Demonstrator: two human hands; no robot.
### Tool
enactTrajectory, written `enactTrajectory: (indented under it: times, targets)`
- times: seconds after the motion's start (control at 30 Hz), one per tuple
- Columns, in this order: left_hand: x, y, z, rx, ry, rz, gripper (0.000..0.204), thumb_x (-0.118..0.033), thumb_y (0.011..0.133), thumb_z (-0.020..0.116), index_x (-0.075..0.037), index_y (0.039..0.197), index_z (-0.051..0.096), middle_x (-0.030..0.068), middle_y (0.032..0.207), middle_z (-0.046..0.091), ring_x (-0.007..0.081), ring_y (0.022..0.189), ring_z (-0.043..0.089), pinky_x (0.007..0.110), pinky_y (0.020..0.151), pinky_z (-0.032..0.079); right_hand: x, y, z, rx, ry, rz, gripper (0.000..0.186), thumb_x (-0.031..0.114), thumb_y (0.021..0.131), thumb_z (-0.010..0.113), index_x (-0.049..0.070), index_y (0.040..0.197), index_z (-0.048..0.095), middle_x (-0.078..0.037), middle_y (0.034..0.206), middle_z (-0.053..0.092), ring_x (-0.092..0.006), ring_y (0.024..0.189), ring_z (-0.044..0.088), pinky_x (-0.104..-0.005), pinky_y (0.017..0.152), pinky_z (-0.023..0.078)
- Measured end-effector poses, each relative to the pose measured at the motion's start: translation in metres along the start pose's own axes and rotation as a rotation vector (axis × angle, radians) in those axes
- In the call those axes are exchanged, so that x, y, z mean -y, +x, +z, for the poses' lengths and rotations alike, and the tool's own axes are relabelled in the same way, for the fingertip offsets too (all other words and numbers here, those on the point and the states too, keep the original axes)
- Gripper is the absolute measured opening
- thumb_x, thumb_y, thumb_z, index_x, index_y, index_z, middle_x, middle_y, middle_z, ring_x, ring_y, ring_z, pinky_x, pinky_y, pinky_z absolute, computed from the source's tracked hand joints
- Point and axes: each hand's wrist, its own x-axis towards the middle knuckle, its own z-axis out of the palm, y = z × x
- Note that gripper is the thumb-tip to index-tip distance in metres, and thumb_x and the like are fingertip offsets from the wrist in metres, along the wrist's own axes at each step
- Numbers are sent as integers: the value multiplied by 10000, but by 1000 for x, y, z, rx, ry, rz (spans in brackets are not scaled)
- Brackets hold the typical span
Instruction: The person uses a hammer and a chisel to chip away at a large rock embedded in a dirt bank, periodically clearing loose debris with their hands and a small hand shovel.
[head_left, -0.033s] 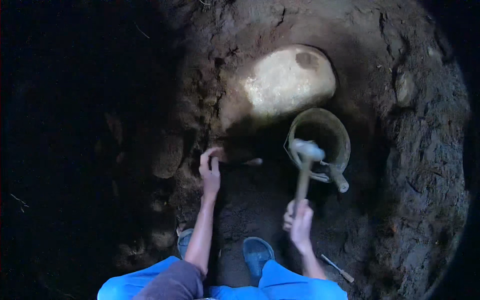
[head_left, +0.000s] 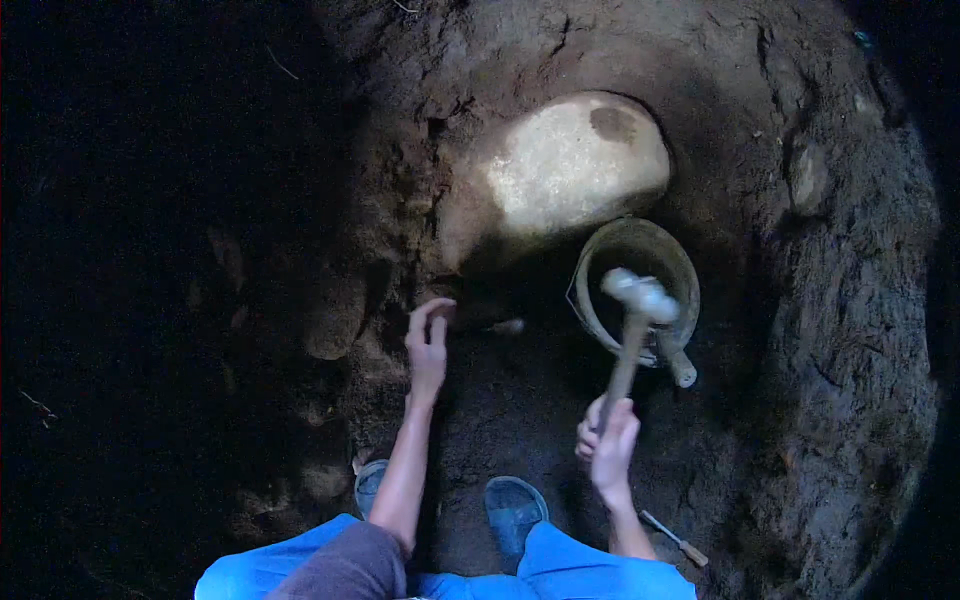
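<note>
My right hand [head_left: 612,450] is closed round the wooden handle of a hammer [head_left: 626,365], its metal head up over the mouth of the bucket [head_left: 690,270] and slightly smeared by motion. My left hand [head_left: 428,350] is to the left, fingers curled at a dark bar that looks like a chisel [head_left: 508,326]. Only the bar's pale end, pointing right, shows well; the rest is lost in shadow, and so is its grip. Beyond both hands lies a large pale rock [head_left: 575,165], part lit, with a dark patch on top.
A wooden piece [head_left: 681,369] sticks out over the bucket's near rim. At the lower right a small tool with a wooden handle [head_left: 690,550] lies on the dark soil. Rough earth walls [head_left: 850,380] rise round me. My sandalled feet [head_left: 515,510] stand below the hands.
The hammer head has swung to the right, away from my left hand. My left hand has barely shifted, its fingers a little straighter. Bucket and rock stay put.
</note>
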Motion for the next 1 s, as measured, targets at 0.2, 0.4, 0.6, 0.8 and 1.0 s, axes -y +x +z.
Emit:
enactTrajectory:
  times: [0.2, 0.4, 0.6, 0.8, 1.0]
  targets:
    - [-9, -7, 80, 396, 123, 17, 298, -202, 834, 696, -54, 1081, 624, 89, 1016, 651, 181, 918, 613, 299, 825, 476, 10, 0, 9, -107, 407, -45, 583, 645, 951, 286, 95, 775, 372, 31, 518, 297, -56, 370, 266, -207, 331, 202]
    - [-3, 7, 109, 492, 282, -69, 345, -280, 829, 696, 11, 654, 634, 146, 576, 567, 219, 504, 554, 355, 519, 421, -2, -2, 12, -108, 396, 141, 580, 642, 952, 288, 93, 782, 368, 31, 498, 278, -57, 350, 247, -216, 317, 193]
    - [30, 23, 118, 550, 215, 104, 430, -235, 873, 611, 43, 554, 538, 235, 513, 472, 357, 404, 487, 412, 446, 369, -4, 4, 10, -48, 345, 168, 576, 634, 955, 289, 90, 784, 372, 30, 500, 284, -56, 351, 248, -219, 318, 200]
    - [42, 18, 122, 448, 199, 191, 374, -147, 868, 559, 38, 542, 551, 245, 572, 530, 402, 527, 582, 461, 476, 429, -8, 17, 6, -70, 363, 237, 583, 639, 953, 282, 90, 778, 371, 33, 498, 274, -58, 351, 235, -222, 319, 198]
    - [21, 23, 123, 536, 398, 17, 390, -209, 862, 535, 15, 547, 591, 263, 647, 577, 430, 584, 587, 521, 604, 474, -4, 26, 16, -111, 392, 251, 580, 648, 950, 280, 102, 774, 369, 34, 493, 263, -63, 341, 214, -227, 312, 182]
